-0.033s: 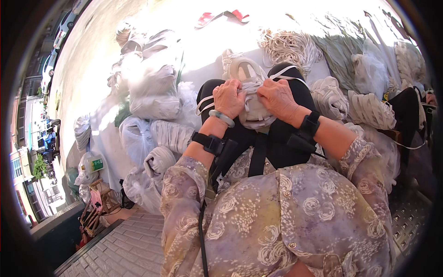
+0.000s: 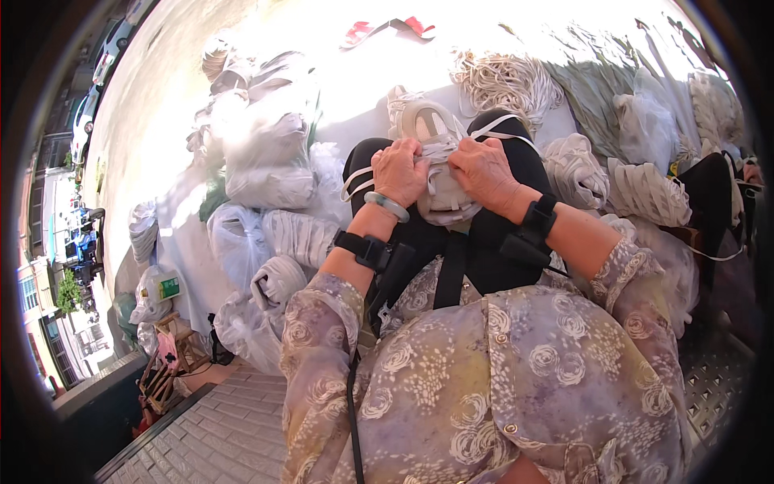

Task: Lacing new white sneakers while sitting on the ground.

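A pale off-white lace-up shoe (image 2: 446, 198) rests between my knees, its toe toward me and its ankle opening facing away. My left hand (image 2: 399, 172) is closed at the lacing on the shoe's left side, fingertips pinched on a white shoelace (image 2: 357, 184) whose loose end lies over my left knee. At the other side of the lacing, my right hand (image 2: 486, 172) pinches lace as well. A white lace strand trails from there over my right knee. The fingers hide part of the eyelets and of the crossed laces. Each wrist carries a black strap.
A heap of loose cream laces (image 2: 512, 83) lies beyond my right knee. Bundled pale shoes (image 2: 574, 171) sit to the right. Plastic-wrapped bundles (image 2: 270, 161) are piled on the left. A small wooden stool (image 2: 173, 335) stands at lower left, beside brick paving (image 2: 218, 427).
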`<state>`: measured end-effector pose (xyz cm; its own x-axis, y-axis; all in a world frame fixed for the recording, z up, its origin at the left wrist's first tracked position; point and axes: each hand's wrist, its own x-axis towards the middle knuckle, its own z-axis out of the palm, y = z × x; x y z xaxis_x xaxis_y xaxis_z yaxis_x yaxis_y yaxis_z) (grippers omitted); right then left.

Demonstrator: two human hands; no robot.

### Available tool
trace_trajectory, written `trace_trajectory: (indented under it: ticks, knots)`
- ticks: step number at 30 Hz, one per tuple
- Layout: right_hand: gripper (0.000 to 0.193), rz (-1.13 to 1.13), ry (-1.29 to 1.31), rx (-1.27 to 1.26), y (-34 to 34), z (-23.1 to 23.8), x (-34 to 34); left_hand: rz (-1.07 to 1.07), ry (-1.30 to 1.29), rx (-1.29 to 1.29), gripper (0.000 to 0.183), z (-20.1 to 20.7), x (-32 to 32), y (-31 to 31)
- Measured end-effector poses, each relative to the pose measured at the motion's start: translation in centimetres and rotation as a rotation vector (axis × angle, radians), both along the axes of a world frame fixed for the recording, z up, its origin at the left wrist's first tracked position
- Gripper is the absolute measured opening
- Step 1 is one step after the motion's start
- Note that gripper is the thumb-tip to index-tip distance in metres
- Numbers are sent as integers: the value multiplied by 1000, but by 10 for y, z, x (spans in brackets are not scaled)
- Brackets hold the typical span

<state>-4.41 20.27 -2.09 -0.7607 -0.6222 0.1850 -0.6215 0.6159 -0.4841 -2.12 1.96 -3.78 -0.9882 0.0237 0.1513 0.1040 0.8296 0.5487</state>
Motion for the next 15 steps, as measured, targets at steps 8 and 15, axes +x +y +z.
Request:
trace_trajectory:
  ticks: [8, 15]
  knots:
    - [10, 45, 17, 144, -6, 3, -2, 41, -179, 46, 20, -1, -3, 4]
    - [11, 86, 5, 430, 8, 51, -28, 51, -63, -9, 18, 0, -2, 3]
